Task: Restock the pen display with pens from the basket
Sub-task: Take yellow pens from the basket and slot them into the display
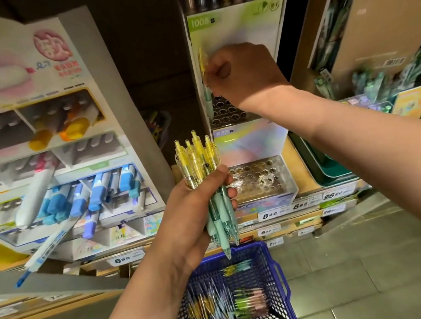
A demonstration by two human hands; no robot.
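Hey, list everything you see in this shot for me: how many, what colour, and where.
pen display: one, iridescent, two tiers of holes, centre shelf
single pen: one, yellow and mint, upright at the upper tier
pen bundle: several, yellow tops, mint grips, centre frame
basket: one, blue, on the floor
basket pens: several bunches, mixed colours, inside it
marker stand: one, white, holding blue, orange and yellow markers, left
price tags: several, white, shelf edges
trays: count unclear, green, right of the display
left hand: grips the pen bundle
right hand: pinches the single pen
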